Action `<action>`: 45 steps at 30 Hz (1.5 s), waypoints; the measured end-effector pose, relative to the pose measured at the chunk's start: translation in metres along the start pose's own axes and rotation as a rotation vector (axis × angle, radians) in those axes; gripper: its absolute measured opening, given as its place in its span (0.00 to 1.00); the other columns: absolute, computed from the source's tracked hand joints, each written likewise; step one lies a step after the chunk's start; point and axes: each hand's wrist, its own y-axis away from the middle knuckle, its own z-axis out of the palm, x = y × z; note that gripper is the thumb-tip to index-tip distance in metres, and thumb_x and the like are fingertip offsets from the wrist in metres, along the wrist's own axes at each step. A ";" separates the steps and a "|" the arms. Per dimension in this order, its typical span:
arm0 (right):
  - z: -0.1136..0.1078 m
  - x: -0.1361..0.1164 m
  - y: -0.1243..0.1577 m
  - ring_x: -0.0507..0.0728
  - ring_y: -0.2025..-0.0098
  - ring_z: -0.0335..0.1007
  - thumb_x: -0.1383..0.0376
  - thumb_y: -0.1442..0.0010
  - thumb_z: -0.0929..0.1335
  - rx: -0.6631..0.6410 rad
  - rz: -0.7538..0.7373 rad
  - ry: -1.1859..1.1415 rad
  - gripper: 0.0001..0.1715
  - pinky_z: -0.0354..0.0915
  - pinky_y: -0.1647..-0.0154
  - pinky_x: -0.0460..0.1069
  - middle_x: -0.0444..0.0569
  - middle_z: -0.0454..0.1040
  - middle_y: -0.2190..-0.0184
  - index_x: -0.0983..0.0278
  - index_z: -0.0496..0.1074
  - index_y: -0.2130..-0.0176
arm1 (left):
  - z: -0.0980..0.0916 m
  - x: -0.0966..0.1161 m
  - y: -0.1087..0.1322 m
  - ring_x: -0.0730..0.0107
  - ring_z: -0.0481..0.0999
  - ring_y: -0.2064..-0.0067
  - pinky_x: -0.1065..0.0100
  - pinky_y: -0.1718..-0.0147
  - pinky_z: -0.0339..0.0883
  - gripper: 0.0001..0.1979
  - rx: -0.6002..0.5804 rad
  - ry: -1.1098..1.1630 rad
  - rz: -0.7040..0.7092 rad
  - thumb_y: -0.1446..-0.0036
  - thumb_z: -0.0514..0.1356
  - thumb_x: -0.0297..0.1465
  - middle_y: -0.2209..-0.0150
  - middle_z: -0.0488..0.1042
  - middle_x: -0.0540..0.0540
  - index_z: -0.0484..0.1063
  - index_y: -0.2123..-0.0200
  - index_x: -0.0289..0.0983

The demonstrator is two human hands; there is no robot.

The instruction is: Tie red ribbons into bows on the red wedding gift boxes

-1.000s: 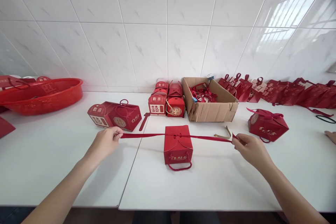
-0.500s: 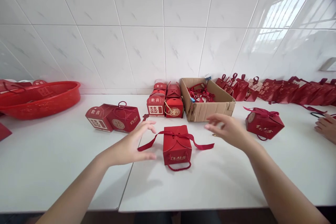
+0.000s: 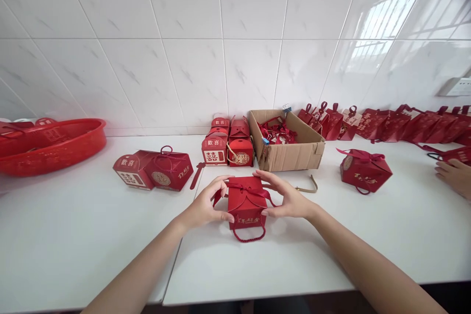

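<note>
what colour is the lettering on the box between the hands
Gold; the lettering on the red box shows best in the head view.

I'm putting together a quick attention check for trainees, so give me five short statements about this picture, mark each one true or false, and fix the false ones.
1. The person's left hand and right hand touch opposite sides of the nearest red box. True.
2. The cardboard box is closed. False: its top is open, and red pieces show inside.
3. A rope handle loops out at the near side of the nearest red box. True.
4. The red basin stands to the right of the cardboard box. False: it stands to the left.
5. Another person's hand shows at the right edge of the view. True.
</note>
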 end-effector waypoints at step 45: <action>0.005 -0.021 0.000 0.48 0.78 0.54 0.46 0.43 0.67 0.134 0.486 -0.384 0.26 0.45 0.78 0.46 0.42 0.65 0.80 0.64 0.64 0.77 | 0.004 0.013 0.001 0.67 0.67 0.69 0.67 0.65 0.64 0.16 -0.005 0.372 -0.207 0.43 0.56 0.41 0.74 0.66 0.48 0.67 0.78 0.37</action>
